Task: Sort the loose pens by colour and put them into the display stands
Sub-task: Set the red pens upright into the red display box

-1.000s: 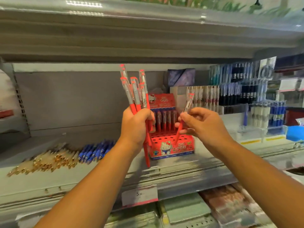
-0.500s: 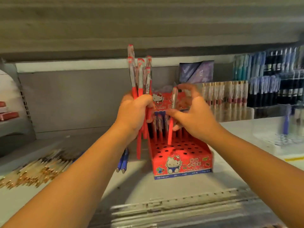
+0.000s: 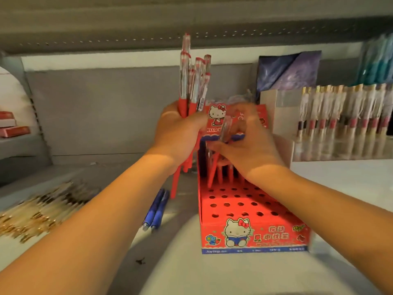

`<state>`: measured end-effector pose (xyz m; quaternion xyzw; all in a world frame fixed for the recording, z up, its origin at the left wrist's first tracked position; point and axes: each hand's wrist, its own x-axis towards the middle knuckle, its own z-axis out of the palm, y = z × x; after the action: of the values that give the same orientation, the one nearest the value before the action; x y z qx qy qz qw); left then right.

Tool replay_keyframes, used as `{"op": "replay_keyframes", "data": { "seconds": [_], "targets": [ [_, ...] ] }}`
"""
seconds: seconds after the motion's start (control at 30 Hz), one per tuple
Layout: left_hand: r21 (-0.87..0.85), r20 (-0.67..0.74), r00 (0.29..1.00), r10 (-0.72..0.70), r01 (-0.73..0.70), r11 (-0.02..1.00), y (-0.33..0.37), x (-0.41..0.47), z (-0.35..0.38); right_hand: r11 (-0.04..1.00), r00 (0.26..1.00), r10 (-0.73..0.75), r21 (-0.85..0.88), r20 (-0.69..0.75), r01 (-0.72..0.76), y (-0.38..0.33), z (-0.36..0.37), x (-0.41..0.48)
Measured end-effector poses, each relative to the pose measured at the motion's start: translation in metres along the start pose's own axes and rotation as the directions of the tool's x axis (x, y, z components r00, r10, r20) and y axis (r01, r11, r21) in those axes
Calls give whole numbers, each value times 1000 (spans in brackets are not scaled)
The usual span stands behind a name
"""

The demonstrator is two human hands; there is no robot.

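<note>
Two blue pens (image 3: 156,211) are lying loose on the shelf (image 3: 191,273) at nine o'clock from the red display stand (image 3: 255,237), and further out at eight o'clock a heap of gold-trimmed pens (image 3: 36,211) is waiting its turn. Now the left hand (image 3: 176,135) is clutching a bundle of red pens (image 3: 191,86), fingers wrapped tight round the red grips, caps fanning up toward twelve. Over the stand, the right hand (image 3: 251,150) is pinching a single red pen (image 3: 224,130) between thumb and fingertips, high on its clear barrel, tip angling down at seven o'clock toward the back rows of holes, where a few red pens are already standing. These are looking light, stiff and slick-sided, so a pinch on the upper barrel is probably giving the best steering. That card stand is likely light too and could be sliding if a tip is jabbing a hole's rim. Room is getting tight: the upper shelf (image 3: 127,28) is hanging close over the bundle at twelve, a clear rack of pens (image 3: 340,116) is crowding in at three, while the front holes at six are sitting open.
</note>
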<state>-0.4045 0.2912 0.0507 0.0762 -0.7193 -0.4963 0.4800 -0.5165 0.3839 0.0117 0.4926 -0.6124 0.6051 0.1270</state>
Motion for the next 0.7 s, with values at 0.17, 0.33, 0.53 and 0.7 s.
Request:
{"op": "replay_keyframes", "data": {
  "seconds": [0.17,0.33,0.53,0.7],
  "targets": [
    [29,50,999,-19,17,999,-6,-4,2,988,997,-49,-145,59,57,2,1,-9],
    [-24,138,982,-126,130,991,-15,-3,-12,983,967,66,-185,246,-20,3,3,-14],
    [-95,194,966,-173,194,976,-25,6,-23,963,969,71,-271,237,-4,1,-3,-9],
    [-90,259,943,-209,239,967,-22,0,-20,959,958,125,-279,260,-49,-6,-10,-9]
  ]
}}
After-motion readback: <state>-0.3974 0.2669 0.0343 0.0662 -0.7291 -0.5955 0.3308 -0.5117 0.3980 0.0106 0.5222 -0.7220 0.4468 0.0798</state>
